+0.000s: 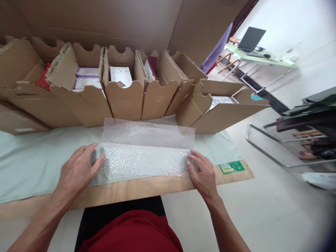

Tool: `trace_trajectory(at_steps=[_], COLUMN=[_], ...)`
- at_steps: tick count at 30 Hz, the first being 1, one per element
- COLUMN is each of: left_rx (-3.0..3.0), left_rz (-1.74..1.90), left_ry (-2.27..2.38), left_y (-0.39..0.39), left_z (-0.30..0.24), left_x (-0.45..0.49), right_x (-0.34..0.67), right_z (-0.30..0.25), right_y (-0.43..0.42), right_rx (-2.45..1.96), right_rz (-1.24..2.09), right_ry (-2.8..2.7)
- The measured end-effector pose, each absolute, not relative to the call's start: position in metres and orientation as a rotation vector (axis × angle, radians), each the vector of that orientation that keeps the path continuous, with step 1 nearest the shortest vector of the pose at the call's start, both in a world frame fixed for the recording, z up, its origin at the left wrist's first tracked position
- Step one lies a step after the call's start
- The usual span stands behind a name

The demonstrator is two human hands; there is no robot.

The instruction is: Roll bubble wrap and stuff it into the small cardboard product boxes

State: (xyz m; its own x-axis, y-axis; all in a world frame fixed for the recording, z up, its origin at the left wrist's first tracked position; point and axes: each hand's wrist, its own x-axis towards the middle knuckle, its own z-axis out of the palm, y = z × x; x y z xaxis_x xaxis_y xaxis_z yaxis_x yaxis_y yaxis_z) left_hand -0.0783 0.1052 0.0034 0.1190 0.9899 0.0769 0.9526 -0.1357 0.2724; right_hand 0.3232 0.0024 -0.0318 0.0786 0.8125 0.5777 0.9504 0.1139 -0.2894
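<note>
Step in hand, as judged: two-handed spreading or squaring of a sheet of bubble wrap (147,159). The sheet lies at the centre of the frame, on a pale green cloth (34,161) near the front edge of a wooden tabletop (147,187). A line, either a fold or the edge of an upper layer, crosses it from left to right; the nearer part looks denser than the farther part.

Requirement for the next move, as judged: level, even control of both ends, so that the layers do not slip or skew.

Grip, left hand (80,166): at the sheet's left end, left of centre; thumb and fingers moderately parted, fingertips at the film. Grip, right hand (203,173): at the right end, right of centre; narrower gap, thumb and forefinger touching the film. Whether either hand pinches firmly cannot be told.

Surroundings: cardboard boxes (123,103) stand behind the sheet; a green label (232,167) lies right of the right hand.
</note>
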Motion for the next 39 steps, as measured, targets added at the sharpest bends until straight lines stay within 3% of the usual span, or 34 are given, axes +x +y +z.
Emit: trace_trajectory(at_steps=[6,15,19,23,29,35,39], left_rx=[2.206,1.995,2.278,2.713,2.748,2.555,2.499], left_rz=[-0.045,-0.353,0.02,0.49,0.264,0.137,0.217], left_ry=[1.936,2.093,2.14,1.597,1.355,1.732,1.835], left_y=[0.103,0.074,0.074,0.089,0.113,0.09,0.077], left_z=[0.015,0.041,0.045,0.023,-0.022,-0.029,-0.017], left_x=[-0.04,-0.118,-0.106,-0.04,-0.012,-0.106,-0.112], right_x=[0.32,0.291,0.28,0.231,0.194,0.288,0.299], right_z=[-0.034,-0.009,0.007,0.015,-0.012,-0.03,-0.018], right_y=[-0.003,0.027,0.041,0.061,0.091,0.059,0.042], right_rx=[-1.802,-1.648,-1.614,-1.478,-1.45,-1.743,-1.898], right_rz=[-0.239,-0.14,-0.184,-0.02,0.263,0.07,-0.042], right_ry=[-1.833,-2.032,-1.978,-2.145,-2.461,-2.259,-2.034])
